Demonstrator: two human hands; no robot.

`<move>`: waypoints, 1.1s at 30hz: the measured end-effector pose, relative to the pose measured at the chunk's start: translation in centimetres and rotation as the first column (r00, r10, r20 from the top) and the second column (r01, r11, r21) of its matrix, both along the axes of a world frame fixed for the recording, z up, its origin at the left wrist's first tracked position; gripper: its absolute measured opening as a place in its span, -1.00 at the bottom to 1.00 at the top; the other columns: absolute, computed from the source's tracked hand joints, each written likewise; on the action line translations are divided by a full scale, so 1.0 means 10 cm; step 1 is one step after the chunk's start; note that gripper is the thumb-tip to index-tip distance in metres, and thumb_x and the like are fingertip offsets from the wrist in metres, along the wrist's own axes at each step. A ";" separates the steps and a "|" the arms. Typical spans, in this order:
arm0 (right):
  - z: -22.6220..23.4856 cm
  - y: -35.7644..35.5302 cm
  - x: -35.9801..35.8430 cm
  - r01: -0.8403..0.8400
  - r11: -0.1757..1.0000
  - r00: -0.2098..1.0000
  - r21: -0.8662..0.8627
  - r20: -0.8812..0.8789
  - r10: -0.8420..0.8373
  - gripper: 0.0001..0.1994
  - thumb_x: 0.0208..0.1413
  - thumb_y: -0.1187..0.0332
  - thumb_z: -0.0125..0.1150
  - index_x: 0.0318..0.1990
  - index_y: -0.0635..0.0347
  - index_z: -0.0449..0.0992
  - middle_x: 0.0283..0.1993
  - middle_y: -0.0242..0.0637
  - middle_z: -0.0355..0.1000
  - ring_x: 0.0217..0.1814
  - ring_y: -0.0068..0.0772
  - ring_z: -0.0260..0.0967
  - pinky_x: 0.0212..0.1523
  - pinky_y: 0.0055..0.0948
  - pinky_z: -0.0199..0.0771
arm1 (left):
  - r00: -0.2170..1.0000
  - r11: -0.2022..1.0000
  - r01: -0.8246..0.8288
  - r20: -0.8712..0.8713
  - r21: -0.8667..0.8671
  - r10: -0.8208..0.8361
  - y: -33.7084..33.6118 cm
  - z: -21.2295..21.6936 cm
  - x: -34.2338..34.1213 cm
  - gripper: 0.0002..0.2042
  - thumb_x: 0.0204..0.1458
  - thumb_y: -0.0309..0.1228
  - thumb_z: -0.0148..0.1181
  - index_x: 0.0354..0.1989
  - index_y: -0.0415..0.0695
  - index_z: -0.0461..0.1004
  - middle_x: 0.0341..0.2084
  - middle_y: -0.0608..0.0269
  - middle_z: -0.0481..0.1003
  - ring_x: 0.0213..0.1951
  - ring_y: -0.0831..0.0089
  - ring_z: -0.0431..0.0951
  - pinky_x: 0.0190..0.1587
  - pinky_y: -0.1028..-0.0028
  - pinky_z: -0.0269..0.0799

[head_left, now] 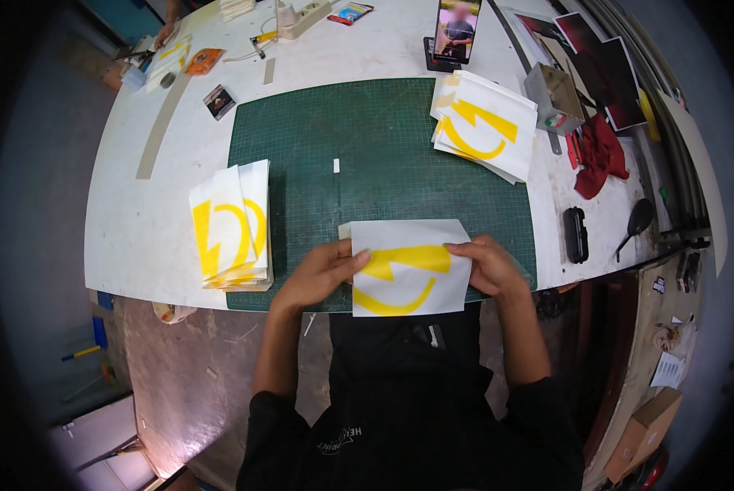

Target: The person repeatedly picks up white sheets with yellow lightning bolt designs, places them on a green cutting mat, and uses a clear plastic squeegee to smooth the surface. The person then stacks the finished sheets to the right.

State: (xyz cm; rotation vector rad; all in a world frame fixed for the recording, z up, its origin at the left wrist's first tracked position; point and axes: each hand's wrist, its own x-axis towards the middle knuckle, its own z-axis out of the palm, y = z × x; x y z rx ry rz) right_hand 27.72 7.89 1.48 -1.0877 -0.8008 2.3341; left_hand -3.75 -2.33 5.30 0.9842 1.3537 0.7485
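Between my two hands is a white sheet [412,282] printed with a yellow curved and angular shape, held at the near edge of the green cutting mat [301,123]. My left hand [322,272] pinches its left side, thumb on top. On the right side, my right hand [485,263] grips it the same way, fingers hidden beneath. A stack of similar yellow-and-white sheets [256,180] lies on the mat's left edge. Another pile of such sheets [510,106] lies fanned at the mat's far right.
A phone on a stand [457,33] is at the back. To the right are a grey box [551,98], a red cloth [600,164], a black case [575,235] and a black spoon-shaped object [639,217]. A power strip [305,18] sits far left, near another person's hand [164,34].
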 end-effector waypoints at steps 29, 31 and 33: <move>0.05 -0.31 -0.14 0.122 0.824 0.992 0.553 -0.048 -0.114 -0.49 0.23 0.50 0.44 0.29 0.38 0.41 0.05 -0.20 0.62 0.10 -0.50 0.57 0.09 -0.54 0.57 | 0.795 0.942 -0.336 0.532 -0.010 0.290 0.11 -0.32 0.17 -0.29 0.41 0.03 0.08 0.52 -0.24 0.12 0.33 0.03 0.43 0.36 0.32 0.45 0.30 0.30 0.47; -0.07 -0.34 -0.14 0.137 0.806 0.980 0.576 0.042 -0.197 -0.46 0.16 0.54 0.49 0.26 0.40 0.41 0.02 -0.12 0.65 0.07 -0.46 0.60 0.07 -0.51 0.60 | 0.866 0.957 -0.272 0.461 0.104 0.196 0.06 -0.32 0.15 -0.28 0.34 -0.13 0.23 0.53 -0.24 0.09 0.28 0.01 0.47 0.30 0.31 0.51 0.29 0.30 0.49; -0.12 -0.35 -0.16 0.149 0.803 0.951 0.576 0.138 -0.275 -0.49 0.17 0.54 0.49 0.23 0.43 0.42 -0.04 -0.08 0.67 -0.01 -0.47 0.63 0.01 -0.51 0.62 | 0.980 0.973 -0.097 0.191 0.209 0.057 -0.01 -0.25 0.13 -0.23 0.24 -0.35 0.40 0.53 -0.24 0.09 0.17 0.02 0.55 0.19 0.31 0.60 0.25 0.30 0.52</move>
